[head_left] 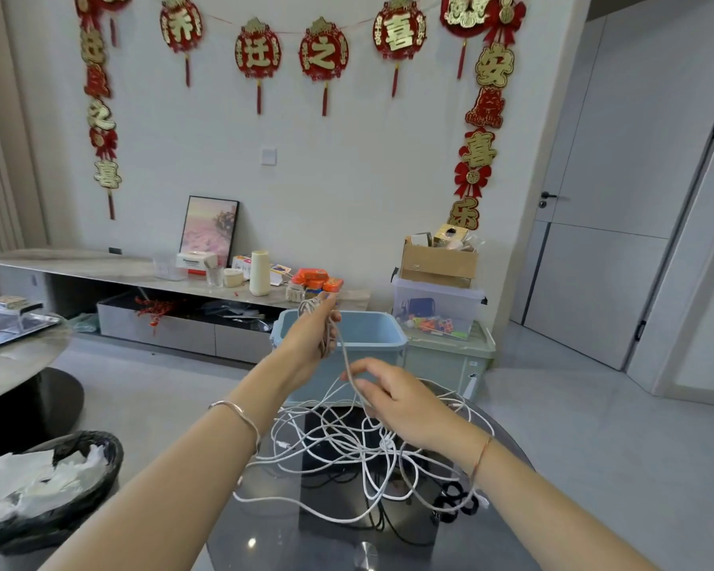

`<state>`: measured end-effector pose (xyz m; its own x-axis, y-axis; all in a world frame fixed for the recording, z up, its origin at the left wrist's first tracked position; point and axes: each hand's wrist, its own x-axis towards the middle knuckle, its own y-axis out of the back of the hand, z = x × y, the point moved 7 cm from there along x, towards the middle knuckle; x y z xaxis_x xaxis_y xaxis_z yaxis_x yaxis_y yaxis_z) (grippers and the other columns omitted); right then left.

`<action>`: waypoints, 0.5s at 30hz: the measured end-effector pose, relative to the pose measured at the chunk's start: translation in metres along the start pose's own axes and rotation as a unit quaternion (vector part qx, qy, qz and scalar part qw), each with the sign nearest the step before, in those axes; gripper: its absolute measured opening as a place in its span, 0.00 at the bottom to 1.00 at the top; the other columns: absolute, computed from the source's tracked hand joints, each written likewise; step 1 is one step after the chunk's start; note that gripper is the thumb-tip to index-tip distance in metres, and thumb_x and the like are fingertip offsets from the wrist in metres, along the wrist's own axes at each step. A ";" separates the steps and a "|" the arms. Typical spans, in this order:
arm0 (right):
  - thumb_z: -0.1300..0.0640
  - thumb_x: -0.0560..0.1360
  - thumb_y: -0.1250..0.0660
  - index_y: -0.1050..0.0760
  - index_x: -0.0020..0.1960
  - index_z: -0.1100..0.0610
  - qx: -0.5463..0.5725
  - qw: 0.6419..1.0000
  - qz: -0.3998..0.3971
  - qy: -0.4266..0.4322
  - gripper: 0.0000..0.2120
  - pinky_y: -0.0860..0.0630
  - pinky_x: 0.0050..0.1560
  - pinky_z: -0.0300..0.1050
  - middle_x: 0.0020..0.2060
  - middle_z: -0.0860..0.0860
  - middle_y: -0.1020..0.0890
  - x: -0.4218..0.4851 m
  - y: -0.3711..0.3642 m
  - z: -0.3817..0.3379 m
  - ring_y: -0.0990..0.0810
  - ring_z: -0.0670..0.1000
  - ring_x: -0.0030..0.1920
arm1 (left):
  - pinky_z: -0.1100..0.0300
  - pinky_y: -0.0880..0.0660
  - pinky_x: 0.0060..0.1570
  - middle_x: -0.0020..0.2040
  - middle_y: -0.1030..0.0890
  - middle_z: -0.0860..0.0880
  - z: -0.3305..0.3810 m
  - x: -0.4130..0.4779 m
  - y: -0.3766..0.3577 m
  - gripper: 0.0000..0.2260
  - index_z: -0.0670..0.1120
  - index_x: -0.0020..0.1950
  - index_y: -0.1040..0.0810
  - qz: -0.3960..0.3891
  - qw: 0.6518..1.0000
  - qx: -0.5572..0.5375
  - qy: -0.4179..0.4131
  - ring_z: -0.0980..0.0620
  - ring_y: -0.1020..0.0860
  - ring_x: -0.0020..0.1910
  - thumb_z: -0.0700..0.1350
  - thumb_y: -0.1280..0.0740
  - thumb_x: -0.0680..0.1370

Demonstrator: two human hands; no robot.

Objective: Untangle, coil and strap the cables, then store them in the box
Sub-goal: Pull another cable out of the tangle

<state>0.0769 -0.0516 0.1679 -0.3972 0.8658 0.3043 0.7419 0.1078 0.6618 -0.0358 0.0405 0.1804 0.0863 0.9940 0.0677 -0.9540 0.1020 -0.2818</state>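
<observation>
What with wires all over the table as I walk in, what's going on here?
A person is coiling a beige cable round the raised left hand, held in front of the blue box. The right hand pinches the strand that runs down from it. The white cables lie tangled on the glass table, black straps beside them.

- Single head-worn wide-angle view, looking forward and slightly down.
- Sits close above the desk [264, 533] and cables [384, 445]; the wall [347, 166] stands well beyond, facing it.
</observation>
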 end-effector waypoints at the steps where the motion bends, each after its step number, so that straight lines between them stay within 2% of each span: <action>1: 0.56 0.82 0.45 0.26 0.53 0.52 0.028 1.000 -0.001 0.000 0.09 0.28 0.33 0.32 0.24 0.43 0.31 -0.001 -0.003 0.002 0.32 0.42 0.25 | 0.67 0.37 0.22 0.26 0.26 0.54 0.000 0.000 -0.001 0.09 0.50 0.42 0.28 -0.009 0.998 -0.058 0.012 0.59 0.29 0.24 0.49 0.40 0.81; 2: 0.56 0.82 0.45 0.24 0.50 0.54 0.046 0.999 0.005 -0.003 0.11 0.32 0.32 0.29 0.23 0.42 0.32 -0.001 -0.004 0.005 0.33 0.40 0.24 | 0.68 0.35 0.21 0.24 0.25 0.55 0.001 0.000 -0.002 0.09 0.50 0.42 0.28 -0.019 0.993 -0.112 0.023 0.60 0.27 0.23 0.46 0.41 0.82; 5: 0.54 0.83 0.47 0.25 0.41 0.55 0.104 0.994 -0.006 -0.023 0.16 0.39 0.27 0.30 0.23 0.43 0.35 -0.003 -0.008 0.016 0.38 0.41 0.23 | 0.68 0.27 0.25 0.21 0.29 0.53 0.010 -0.005 -0.005 0.10 0.43 0.44 0.27 -0.064 0.957 -0.280 0.048 0.58 0.27 0.21 0.43 0.44 0.82; 8: 0.51 0.82 0.46 0.28 0.37 0.56 0.145 0.988 -0.034 -0.050 0.18 0.43 0.25 0.33 0.21 0.44 0.37 -0.002 -0.011 0.034 0.42 0.43 0.23 | 0.69 0.33 0.20 0.21 0.35 0.54 0.021 -0.014 -0.011 0.12 0.40 0.56 0.26 -0.163 0.918 -0.349 0.091 0.60 0.36 0.17 0.43 0.45 0.80; 11: 0.44 0.78 0.41 0.31 0.32 0.56 0.153 0.984 -0.013 -0.091 0.20 0.44 0.25 0.33 0.22 0.47 0.37 0.002 -0.004 0.050 0.42 0.44 0.22 | 0.67 0.44 0.18 0.23 0.45 0.55 0.021 -0.036 -0.026 0.19 0.39 0.65 0.28 -0.301 0.893 -0.295 0.159 0.58 0.46 0.19 0.44 0.42 0.76; 13: 0.41 0.76 0.38 0.29 0.35 0.59 0.130 0.985 -0.015 -0.115 0.22 0.44 0.24 0.33 0.24 0.48 0.37 0.006 -0.001 0.056 0.42 0.44 0.22 | 0.67 0.49 0.18 0.23 0.45 0.55 0.010 -0.054 -0.034 0.19 0.39 0.66 0.26 -0.394 0.877 -0.175 0.214 0.58 0.47 0.19 0.44 0.42 0.77; 15: 0.45 0.76 0.35 0.25 0.42 0.65 0.101 0.988 -0.020 -0.117 0.21 0.45 0.23 0.33 0.24 0.46 0.36 0.013 0.004 0.058 0.42 0.42 0.22 | 0.67 0.50 0.20 0.22 0.45 0.55 -0.005 -0.069 -0.037 0.19 0.42 0.62 0.21 -0.467 0.850 -0.004 0.242 0.58 0.48 0.19 0.43 0.47 0.79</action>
<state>0.1064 -0.0118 0.1342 -0.3103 0.9457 0.0973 0.8300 0.2195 0.5128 -0.0054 -0.0319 0.1811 0.9156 0.3787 -0.1351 -0.4020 0.8553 -0.3269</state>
